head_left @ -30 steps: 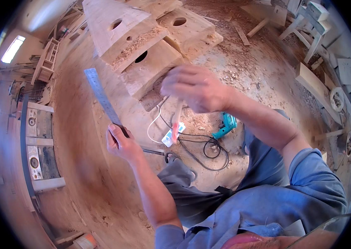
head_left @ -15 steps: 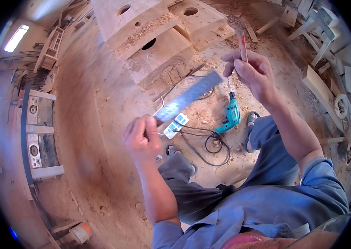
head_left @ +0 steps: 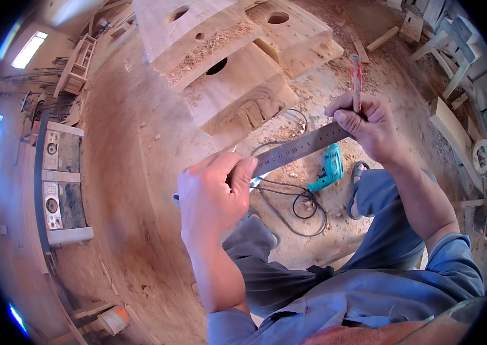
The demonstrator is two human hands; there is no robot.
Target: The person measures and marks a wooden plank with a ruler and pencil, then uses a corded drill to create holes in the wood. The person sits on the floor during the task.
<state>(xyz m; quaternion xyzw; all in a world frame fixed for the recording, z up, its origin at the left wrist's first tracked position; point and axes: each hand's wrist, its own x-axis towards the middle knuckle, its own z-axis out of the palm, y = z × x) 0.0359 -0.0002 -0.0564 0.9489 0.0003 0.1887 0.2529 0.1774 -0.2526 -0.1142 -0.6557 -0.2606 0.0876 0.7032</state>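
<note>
My left hand (head_left: pixel 214 190) is closed around one end of a steel ruler (head_left: pixel 298 149), which slants up to the right with its marked face showing. The ruler's far end meets the fingertips of my right hand (head_left: pixel 370 123); whether they pinch it I cannot tell. A red and white pencil (head_left: pixel 356 80) stands upright in my closed right hand, its lower end hidden by the fingers. Below the ruler, on the floor, lies a teal power drill (head_left: pixel 331 169) with a loose black cord (head_left: pixel 295 201).
Ahead stand thick wooden blocks (head_left: pixel 237 80) with round holes, strewn with wood shavings (head_left: pixel 223 46). Timber boards (head_left: pixel 456 141) and a wooden sawhorse (head_left: pixel 456 49) line the right side. At left is a bench frame (head_left: pixel 62 175). A bucket (head_left: pixel 114 320) sits at lower left.
My right hand has come down to the ruler's far end with the pencil still in it. My left hand has moved right and nearer the camera, and the ruler has turned flatter.
</note>
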